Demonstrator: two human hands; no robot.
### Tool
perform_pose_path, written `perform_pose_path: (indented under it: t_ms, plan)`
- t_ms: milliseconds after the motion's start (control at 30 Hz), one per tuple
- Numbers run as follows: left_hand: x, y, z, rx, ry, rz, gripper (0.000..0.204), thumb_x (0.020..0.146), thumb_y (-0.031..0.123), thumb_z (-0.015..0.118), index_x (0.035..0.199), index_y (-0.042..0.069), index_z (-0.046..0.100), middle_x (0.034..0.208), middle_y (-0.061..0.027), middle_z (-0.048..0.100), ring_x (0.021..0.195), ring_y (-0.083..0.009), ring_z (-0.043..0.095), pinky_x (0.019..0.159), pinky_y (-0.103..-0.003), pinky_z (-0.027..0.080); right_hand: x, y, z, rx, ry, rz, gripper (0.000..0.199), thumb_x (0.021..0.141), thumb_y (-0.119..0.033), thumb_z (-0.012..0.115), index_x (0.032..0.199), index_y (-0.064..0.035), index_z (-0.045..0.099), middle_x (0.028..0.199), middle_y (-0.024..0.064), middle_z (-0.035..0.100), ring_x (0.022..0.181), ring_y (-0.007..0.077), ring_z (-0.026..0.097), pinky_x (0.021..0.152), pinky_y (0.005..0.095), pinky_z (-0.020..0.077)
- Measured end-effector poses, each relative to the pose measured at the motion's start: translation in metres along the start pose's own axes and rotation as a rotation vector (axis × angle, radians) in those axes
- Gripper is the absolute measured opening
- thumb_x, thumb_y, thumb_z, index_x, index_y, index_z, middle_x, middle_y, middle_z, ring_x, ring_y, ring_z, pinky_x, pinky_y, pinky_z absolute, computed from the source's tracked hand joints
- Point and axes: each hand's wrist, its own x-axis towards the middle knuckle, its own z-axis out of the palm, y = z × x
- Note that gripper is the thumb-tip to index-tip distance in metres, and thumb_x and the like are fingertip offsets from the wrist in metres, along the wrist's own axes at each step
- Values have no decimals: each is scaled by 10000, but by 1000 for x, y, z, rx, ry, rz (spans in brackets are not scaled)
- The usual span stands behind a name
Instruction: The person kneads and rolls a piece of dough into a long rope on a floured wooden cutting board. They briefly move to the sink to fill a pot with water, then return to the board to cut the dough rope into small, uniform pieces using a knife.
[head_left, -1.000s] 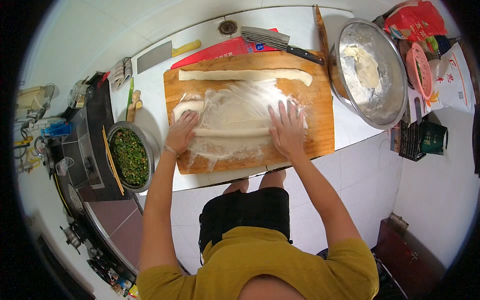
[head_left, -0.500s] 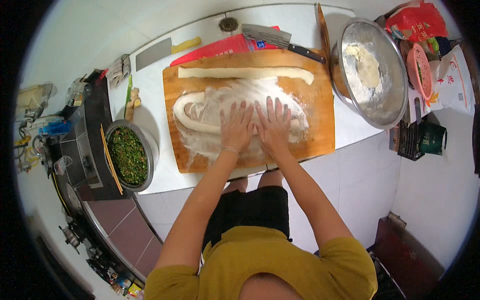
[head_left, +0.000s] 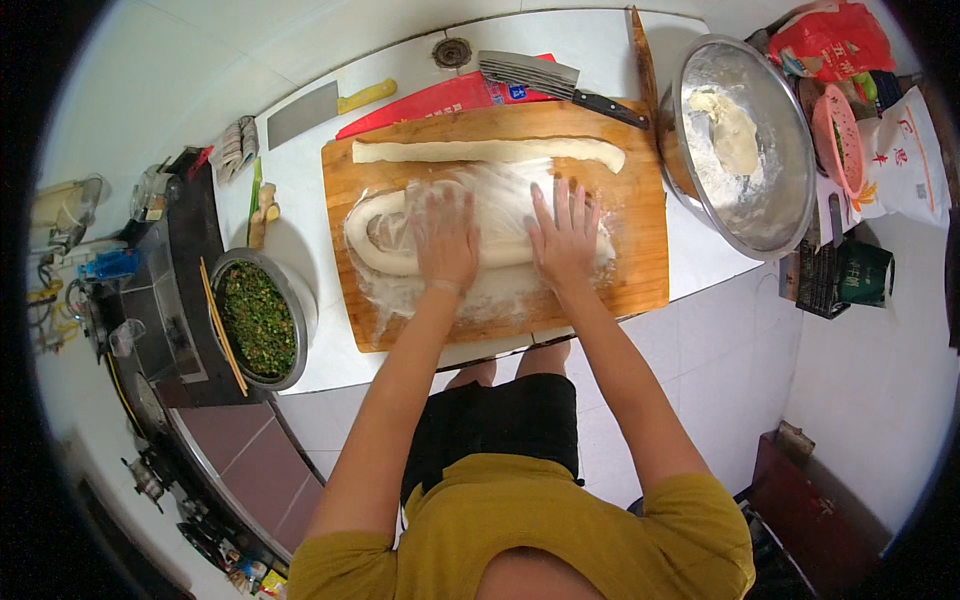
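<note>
One cleaver (head_left: 550, 78) overlaps the wooden board (head_left: 640, 250), apart from the looped dough (head_left: 508, 252).

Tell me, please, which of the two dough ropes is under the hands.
It is the near dough rope, hooked round at its left end: left hand and right hand lie over it; the far dough rope lies straighter, untouched.

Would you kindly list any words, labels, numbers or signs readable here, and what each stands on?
I won't copy wording, but print stands on these:
Red packet: small, pale print.
Red bag: pale characters.
White bag: reddish characters, a square code.
Green packet: pale marks, too small to read.
</note>
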Motion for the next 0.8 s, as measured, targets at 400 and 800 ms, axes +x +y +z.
perform_pose_path:
  t_ms: [400,800]
  plan:
    - [-21,-12,-8,35,-8,-91,491,935,304,402,1413,207,336,1497,-48,255,1368,-317,224,1091,-535,185,-18,5,-19,-90,-55,52,522,894,-378,482,1383,-216,397,1480,144,252,1360,374,203,1075,588,136]
    - [-108,-46,-20,16,-213,123,485,925,301,418,1402,226,362,1480,-43,293,1358,-318,241,1086,-563,169,-109,12,-25,-46,-198,78,527,888,-364,461,1386,-205,392,1484,134,257,1376,393,158,1069,604,83]
